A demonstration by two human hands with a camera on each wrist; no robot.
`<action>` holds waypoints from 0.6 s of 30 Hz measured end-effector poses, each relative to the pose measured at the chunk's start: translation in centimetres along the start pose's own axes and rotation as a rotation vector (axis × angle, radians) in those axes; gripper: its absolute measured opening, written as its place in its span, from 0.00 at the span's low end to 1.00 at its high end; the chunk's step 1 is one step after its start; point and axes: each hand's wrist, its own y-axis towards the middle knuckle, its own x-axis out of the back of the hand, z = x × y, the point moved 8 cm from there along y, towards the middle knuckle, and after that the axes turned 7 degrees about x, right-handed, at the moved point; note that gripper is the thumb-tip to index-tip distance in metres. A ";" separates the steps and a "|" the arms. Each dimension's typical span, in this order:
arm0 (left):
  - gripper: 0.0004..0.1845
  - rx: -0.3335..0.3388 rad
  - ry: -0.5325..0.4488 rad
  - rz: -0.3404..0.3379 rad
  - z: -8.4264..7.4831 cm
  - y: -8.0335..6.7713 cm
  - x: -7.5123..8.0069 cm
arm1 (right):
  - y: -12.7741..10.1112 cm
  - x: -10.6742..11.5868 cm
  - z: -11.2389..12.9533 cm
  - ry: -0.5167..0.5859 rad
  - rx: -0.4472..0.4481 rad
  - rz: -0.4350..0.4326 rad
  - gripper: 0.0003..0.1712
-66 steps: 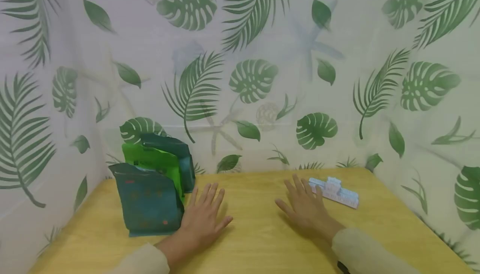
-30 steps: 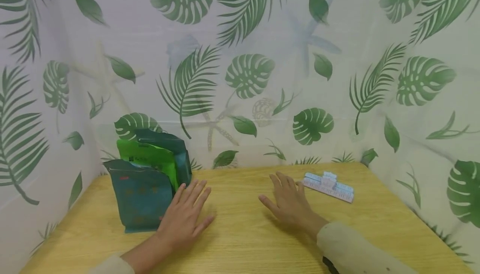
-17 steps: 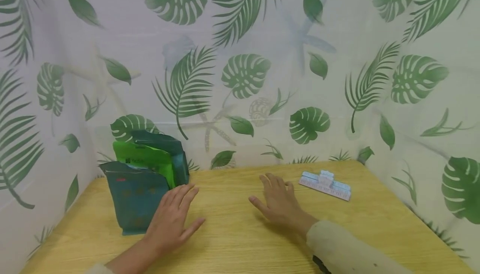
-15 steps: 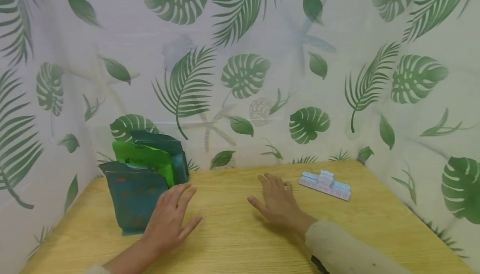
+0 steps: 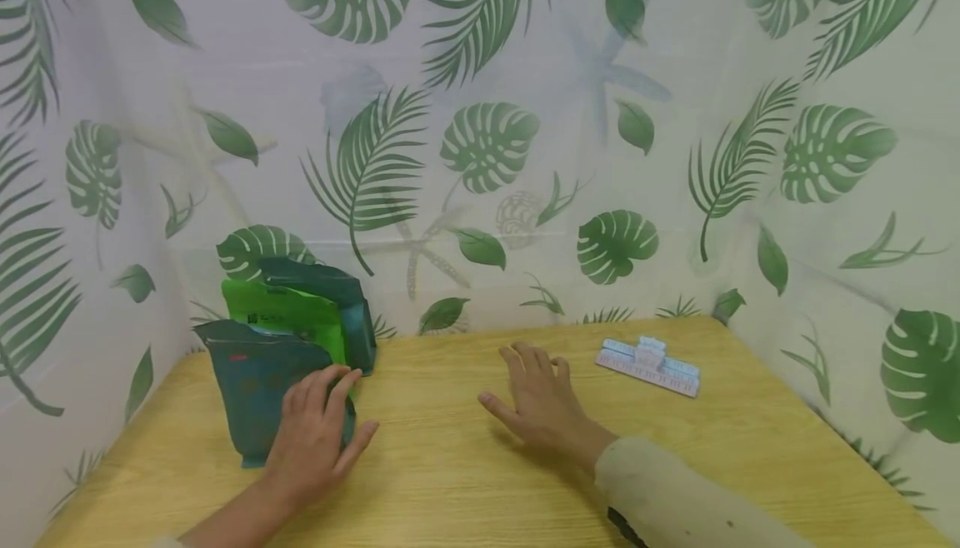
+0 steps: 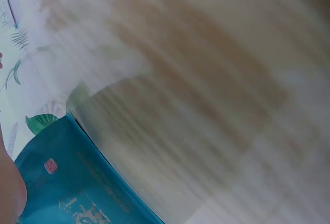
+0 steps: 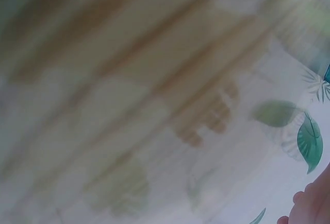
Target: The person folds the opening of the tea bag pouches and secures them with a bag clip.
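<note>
Three stand-up pouches are lined up at the left of the table. The front one is a dark teal pouch [image 5: 258,381], a bright green pouch [image 5: 300,311] stands behind it, and another dark teal pouch [image 5: 360,323] is at the back. My left hand [image 5: 311,427] overlaps the right side of the front pouch in the head view, fingers loosely bent and thumb apart. In the left wrist view the front pouch [image 6: 77,177] shows a small red mark. My right hand [image 5: 540,398] is over the middle of the table, fingers spread and holding nothing. A pale blue and pink bag clip [image 5: 648,365] lies to its right.
The wooden table [image 5: 427,481] ends at the back against a white curtain [image 5: 480,273] printed with green leaves, which also rises along both sides. A dark band [image 5: 624,525] shows below the right sleeve [image 5: 675,481].
My left hand has moved left across the front pouch, its fingers bending more. My right hand has drifted left, away from the bag clip. The pouches and clip keep their places.
</note>
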 end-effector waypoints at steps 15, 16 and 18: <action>0.36 0.005 0.051 -0.050 2.2 -1.0 1.3 | 1.0 -0.3 1.8 -0.004 0.010 0.001 0.43; 0.36 0.005 0.056 -0.046 2.3 -1.1 1.3 | 1.0 -0.4 1.9 -0.007 0.015 -0.001 0.43; 0.37 0.008 0.069 -0.034 2.6 -1.2 1.3 | 1.1 -0.7 2.2 -0.021 0.026 0.001 0.43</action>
